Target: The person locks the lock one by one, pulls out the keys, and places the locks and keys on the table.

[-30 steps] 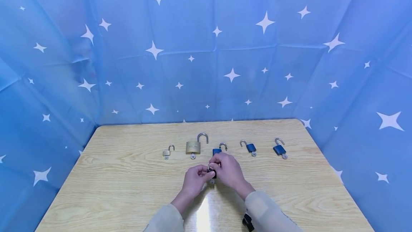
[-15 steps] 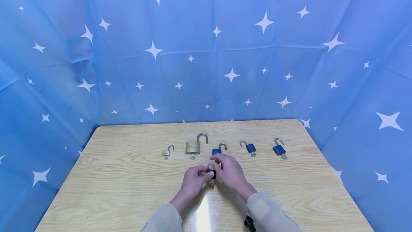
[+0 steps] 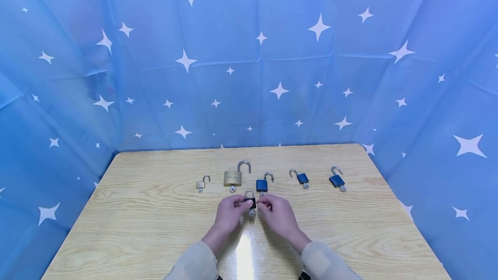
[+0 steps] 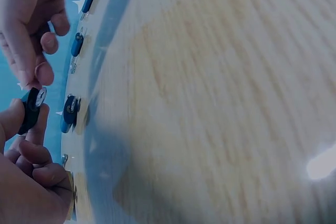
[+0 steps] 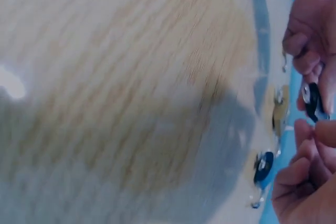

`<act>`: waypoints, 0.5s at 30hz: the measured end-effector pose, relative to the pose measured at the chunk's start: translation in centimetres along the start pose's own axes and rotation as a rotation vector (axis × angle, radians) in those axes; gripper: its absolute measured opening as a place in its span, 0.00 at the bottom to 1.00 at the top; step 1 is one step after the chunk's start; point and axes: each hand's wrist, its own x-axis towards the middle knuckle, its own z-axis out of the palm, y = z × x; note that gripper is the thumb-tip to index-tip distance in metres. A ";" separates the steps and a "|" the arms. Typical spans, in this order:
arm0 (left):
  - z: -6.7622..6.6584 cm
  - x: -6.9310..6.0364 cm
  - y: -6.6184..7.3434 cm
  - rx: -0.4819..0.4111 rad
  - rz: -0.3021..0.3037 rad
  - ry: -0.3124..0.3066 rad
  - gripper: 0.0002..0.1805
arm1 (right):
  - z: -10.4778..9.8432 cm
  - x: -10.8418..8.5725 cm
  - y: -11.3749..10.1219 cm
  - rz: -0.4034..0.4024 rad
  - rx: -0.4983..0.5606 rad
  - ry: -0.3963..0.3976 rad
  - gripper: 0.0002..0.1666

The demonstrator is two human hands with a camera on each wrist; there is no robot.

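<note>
Head view: the left hand [image 3: 228,216] pinches a black, block-shaped padlock [image 3: 249,204] above the table [image 3: 155,219]. A U-shaped metal shackle [image 3: 249,191] faces the table's far edge; a round-headed key [image 3: 251,213] projects opposite. The right hand [image 3: 279,216] is just beside, fingers bent; whether it grips the padlock cannot be told. Toward the far edge, a brass-coloured lock [image 3: 232,179], a smaller pale lock [image 3: 200,185] and three blue locks [image 3: 262,186] lie, shackles raised, on the wood-grain surface.
</note>
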 end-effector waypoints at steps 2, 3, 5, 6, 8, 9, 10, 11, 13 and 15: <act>-0.1 0.1 0.1 0.009 -0.004 0.011 0.12 | 0.1 -0.2 0.0 0.037 0.082 -0.031 0.05; -0.2 0.1 0.2 0.011 -0.005 0.016 0.13 | 0.1 -0.2 0.0 0.056 0.117 -0.046 0.05; -0.2 0.2 0.3 0.014 -0.004 0.029 0.14 | 0.3 -0.4 0.0 0.086 0.172 -0.069 0.05; -0.3 0.2 0.4 0.016 0.001 0.034 0.14 | 0.4 -0.4 0.0 0.100 0.202 -0.082 0.06; -0.3 0.3 0.4 0.010 0.002 0.041 0.15 | 0.6 -0.5 -0.1 0.117 0.247 -0.093 0.07; -0.3 0.4 0.4 0.006 0.002 0.043 0.15 | 0.7 -0.5 -0.2 0.127 0.274 -0.094 0.07; -0.3 0.4 0.5 0.003 0.004 0.045 0.15 | 0.8 -0.6 -0.3 0.140 0.303 -0.095 0.08; -0.3 0.5 0.5 0.002 0.007 0.045 0.15 | 0.9 -0.7 -0.4 0.154 0.332 -0.094 0.09; -0.3 0.5 0.5 -0.005 0.011 0.045 0.16 | 1.1 -0.8 -0.7 0.188 0.383 -0.081 0.11; -0.2 0.4 0.6 -0.013 0.011 0.047 0.16 | 1.3 -0.9 -1.0 0.227 0.448 -0.060 0.13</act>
